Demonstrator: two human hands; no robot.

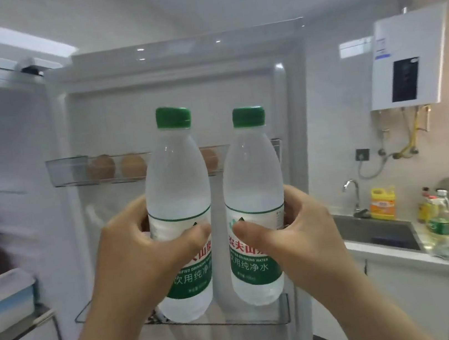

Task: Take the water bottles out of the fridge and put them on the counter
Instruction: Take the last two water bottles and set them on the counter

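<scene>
Two clear water bottles with green caps and green labels are held upright in front of the open fridge door (177,95). My left hand (139,249) is wrapped around the left water bottle (175,183) at its label. The right water bottle (251,183) is gripped the same way by my right hand (305,230). Both bottles hang just above the clear lower door shelf (239,319), side by side and nearly touching. The counter (390,255) runs along the right.
Several eggs (132,166) lie in the upper door rack behind the bottles. The fridge interior on the left holds a white and blue box (6,298). At the right are a sink (378,231), a tap, a yellow jug (383,204), oil bottles and a wall water heater (408,61).
</scene>
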